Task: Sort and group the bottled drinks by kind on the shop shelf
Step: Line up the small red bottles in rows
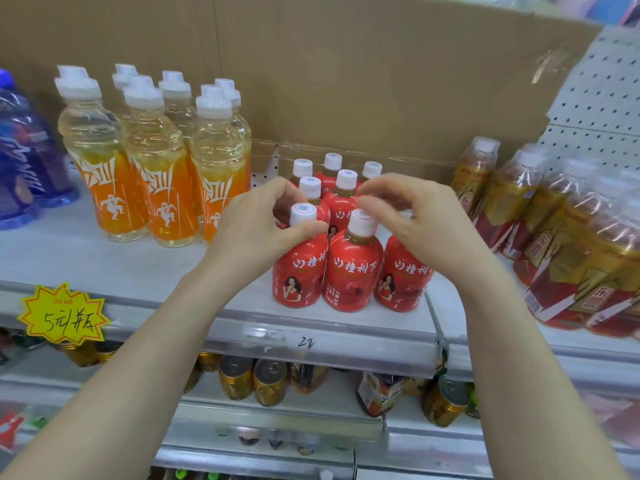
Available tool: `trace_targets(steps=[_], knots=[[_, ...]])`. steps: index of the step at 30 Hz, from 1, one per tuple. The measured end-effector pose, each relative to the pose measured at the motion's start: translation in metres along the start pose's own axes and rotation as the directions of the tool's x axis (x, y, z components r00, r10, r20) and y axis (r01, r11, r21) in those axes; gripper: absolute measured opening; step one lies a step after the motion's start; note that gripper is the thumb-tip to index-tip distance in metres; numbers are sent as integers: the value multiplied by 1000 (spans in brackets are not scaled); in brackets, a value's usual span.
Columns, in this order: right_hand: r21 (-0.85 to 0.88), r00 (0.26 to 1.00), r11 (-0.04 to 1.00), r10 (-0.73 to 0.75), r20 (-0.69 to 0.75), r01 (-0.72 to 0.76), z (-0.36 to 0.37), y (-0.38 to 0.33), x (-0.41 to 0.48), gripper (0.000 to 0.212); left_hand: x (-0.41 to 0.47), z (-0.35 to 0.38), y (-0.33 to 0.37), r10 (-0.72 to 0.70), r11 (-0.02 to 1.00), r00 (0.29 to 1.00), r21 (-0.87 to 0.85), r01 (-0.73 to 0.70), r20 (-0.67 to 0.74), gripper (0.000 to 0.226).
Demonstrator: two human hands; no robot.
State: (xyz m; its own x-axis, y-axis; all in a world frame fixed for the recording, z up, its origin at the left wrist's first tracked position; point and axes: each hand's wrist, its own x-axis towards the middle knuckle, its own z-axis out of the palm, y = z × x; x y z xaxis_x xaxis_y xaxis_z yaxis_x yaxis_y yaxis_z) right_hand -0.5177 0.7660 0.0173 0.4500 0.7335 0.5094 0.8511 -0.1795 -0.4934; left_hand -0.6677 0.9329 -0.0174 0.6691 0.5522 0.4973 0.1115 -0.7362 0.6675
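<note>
Several small red bottles [351, 271] with white caps stand in rows at the middle of the shelf [104, 258]. My left hand [256, 223] pinches the neck of the front-left red bottle [299, 275], thumb just under its cap. My right hand [412, 220] is cupped over the top of the front-right red bottle [403, 275]. That bottle's cap is mostly hidden, so whether the hand grips it does not show. Its fingertips curl near the cap of the front-middle bottle. To the left stand several tall orange bottles [162, 188]; at the right, gold-and-red bottles [554, 230].
Blue bottles [24, 161] stand at the far left edge. A cardboard sheet [346, 74] backs the shelf, with a white pegboard [602, 95] at the right. A yellow price star [64, 317] hangs on the shelf's front rail. Cans [252, 379] fill the shelf below.
</note>
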Motion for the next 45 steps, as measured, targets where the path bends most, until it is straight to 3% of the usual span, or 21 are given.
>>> trace_targets(steps=[2, 4, 6, 10, 13, 16, 24, 28, 32, 35, 38, 41, 45], knots=[[-98, 996, 993, 57, -73, -64, -12, 13, -7, 23, 0, 1, -1, 16, 1000, 1000, 8, -16, 0, 29], [-220, 984, 959, 169, -55, -177, -24, 26, -16, 27, 0, 3, -3, 30, 999, 1000, 13, -30, 10, 27], [-194, 975, 955, 221, -34, -223, -29, 35, -22, 21, 0, 4, -5, 63, 998, 998, 17, -63, 16, 31], [-214, 982, 962, 183, 41, -170, -35, 36, -22, 19, 2, 9, 18, 283, 948, 951, 116, -297, 123, 46], [-190, 978, 968, 185, 100, -164, -37, 37, -21, 24, 10, 19, 36, 315, 889, 916, 260, -376, 248, 42], [-133, 980, 980, 165, 112, -150, -35, 37, -23, 26, 18, 24, 39, 279, 898, 938, 290, -331, 208, 30], [-96, 992, 987, 125, -3, -125, -26, 43, -27, 21, 17, 30, 35, 306, 883, 937, 317, -346, 170, 45], [-45, 989, 989, 141, -52, -143, -23, 41, -26, 18, 16, 29, 35, 247, 896, 962, 351, -272, 117, 47], [-31, 992, 993, 110, -54, -112, -19, 37, -27, 13, 19, 19, 32, 248, 927, 947, 233, -293, 202, 34], [-25, 993, 994, 101, -53, -103, -18, 37, -25, 10, 20, 11, 29, 246, 930, 921, 193, -312, 302, 38], [-2, 993, 995, 101, -65, -102, -16, 38, -25, 11, 18, 16, 29, 237, 916, 933, 257, -307, 270, 43], [5, 994, 996, 93, -65, -93, -15, 38, -26, 12, 18, 21, 27, 258, 921, 943, 242, -306, 210, 33], [3, 993, 995, 95, -64, -95, -15, 39, -26, 12, 19, 16, 23, 301, 908, 909, 203, -365, 287, 37]])
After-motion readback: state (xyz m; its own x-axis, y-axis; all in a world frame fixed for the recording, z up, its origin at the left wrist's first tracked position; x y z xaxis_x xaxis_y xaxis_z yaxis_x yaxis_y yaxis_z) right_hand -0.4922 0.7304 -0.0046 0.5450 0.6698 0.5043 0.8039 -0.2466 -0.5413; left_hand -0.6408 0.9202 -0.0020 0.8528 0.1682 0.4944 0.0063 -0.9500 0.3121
